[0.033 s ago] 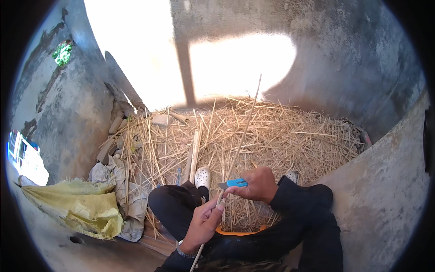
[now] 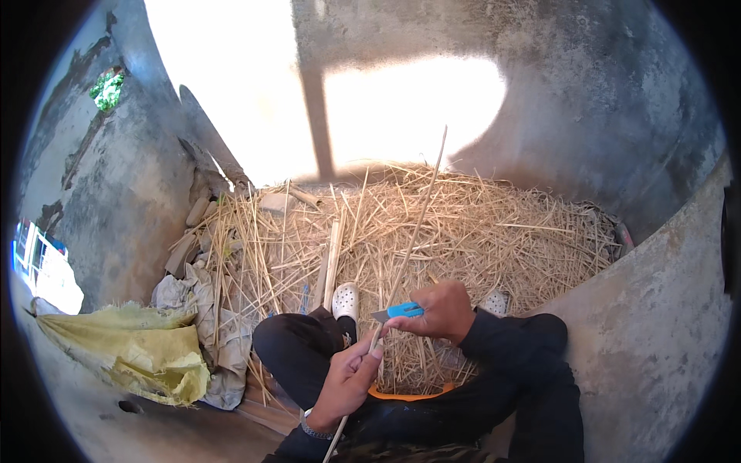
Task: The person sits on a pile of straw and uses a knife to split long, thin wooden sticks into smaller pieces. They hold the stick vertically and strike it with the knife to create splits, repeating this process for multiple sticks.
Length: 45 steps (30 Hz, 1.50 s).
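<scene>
A long, thin pale strip (image 2: 419,224), apparently split bamboo or cane, slants from the lower edge up toward the wall. Below the knife, my left hand (image 2: 343,388) pinches it between thumb and fingers. My right hand (image 2: 438,312) is closed around a blue utility knife (image 2: 404,309). The bare blade points left and lies against or right beside the strip, just above my left fingertips; whether it bites in cannot be told. My right thumb is close to the strip under the blade.
Straw-like shavings (image 2: 494,239) cover the floor ahead. White clogs (image 2: 346,302) are on my feet. Flat wooden slats (image 2: 333,258) lie beyond the left one. A torn yellow sack (image 2: 131,351) hangs at left. Concrete walls (image 2: 602,100) close in around me. Something orange (image 2: 413,396) lies between my legs.
My right hand and sleeve sit very slightly lower, and more of the right clog shows. The grip on strip and knife looks the same.
</scene>
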Each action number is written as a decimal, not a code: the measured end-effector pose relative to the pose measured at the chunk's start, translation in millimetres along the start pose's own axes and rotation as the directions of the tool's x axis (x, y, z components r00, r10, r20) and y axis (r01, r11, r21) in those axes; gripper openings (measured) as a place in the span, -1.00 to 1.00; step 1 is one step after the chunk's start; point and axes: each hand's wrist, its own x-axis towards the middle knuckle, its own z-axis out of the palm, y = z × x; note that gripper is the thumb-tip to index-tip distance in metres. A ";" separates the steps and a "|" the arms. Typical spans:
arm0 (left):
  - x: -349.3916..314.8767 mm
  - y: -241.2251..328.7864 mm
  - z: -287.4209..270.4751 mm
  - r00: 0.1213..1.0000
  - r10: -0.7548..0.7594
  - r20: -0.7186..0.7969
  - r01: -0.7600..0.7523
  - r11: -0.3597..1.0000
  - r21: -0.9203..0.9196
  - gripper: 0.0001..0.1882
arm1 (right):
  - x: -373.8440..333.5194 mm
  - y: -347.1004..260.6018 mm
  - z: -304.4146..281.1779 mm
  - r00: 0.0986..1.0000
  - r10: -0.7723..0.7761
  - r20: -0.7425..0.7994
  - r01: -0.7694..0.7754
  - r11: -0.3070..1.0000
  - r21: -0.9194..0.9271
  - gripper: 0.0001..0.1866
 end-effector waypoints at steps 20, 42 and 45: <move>-16.0 -7.3 -3.4 1.000 0.003 -0.001 -0.003 0.996 0.094 -0.56 | -7.4 -1.1 6.8 0.998 0.027 -0.052 -0.020 0.992 0.123 -0.27; -6.0 -17.1 -9.3 0.971 0.221 -0.088 -0.148 0.851 0.505 -0.59 | 5.4 2.4 12.8 0.999 0.041 -0.024 -0.039 0.997 0.070 -0.26; -6.8 7.0 -6.8 0.991 0.119 -0.067 -0.064 0.840 0.539 -0.60 | -7.1 -10.9 14.1 0.994 -0.084 -0.069 0.091 0.991 0.095 -0.27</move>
